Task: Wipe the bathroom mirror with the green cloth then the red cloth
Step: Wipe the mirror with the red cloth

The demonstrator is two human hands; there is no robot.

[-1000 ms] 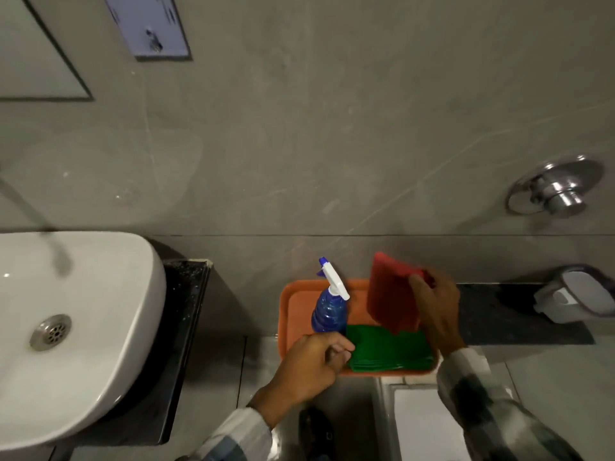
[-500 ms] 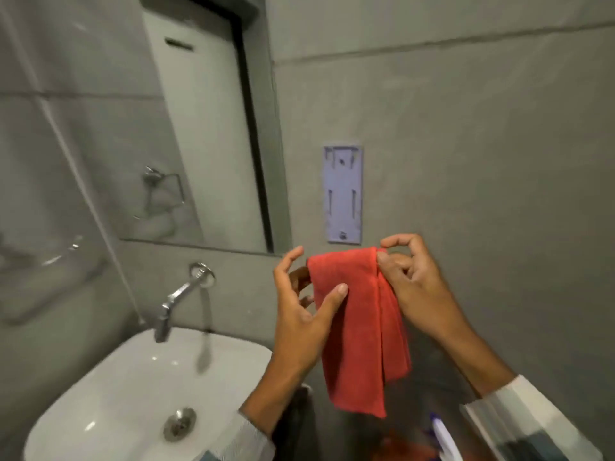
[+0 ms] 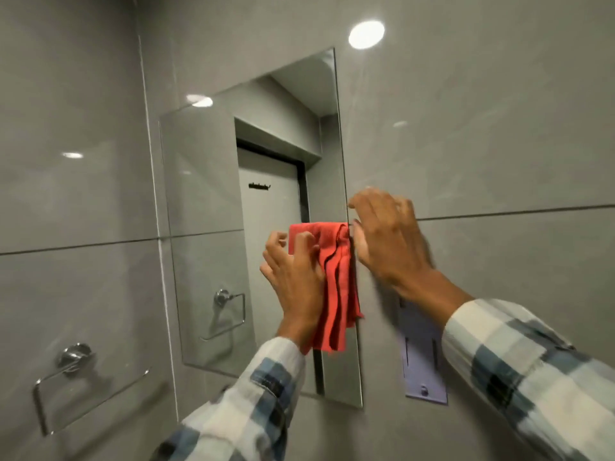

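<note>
While the red cloth (image 3: 336,284) hangs folded before the mirror (image 3: 253,227) near its right edge, the left hand (image 3: 294,277) grasps it at 9 o'clock; the right hand (image 3: 386,237) pinches its top corner at 3 o'clock.

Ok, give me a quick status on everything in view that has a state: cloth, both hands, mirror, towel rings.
red cloth: folded, hanging in loose layers, held up in front of the mirror's right edge
left hand: gripping the cloth's top left
right hand: fingers at the cloth's top right corner, blurred
mirror: fixed to the wall, reflecting a closed door
towel ring: on the wall, nothing hanging on it
</note>
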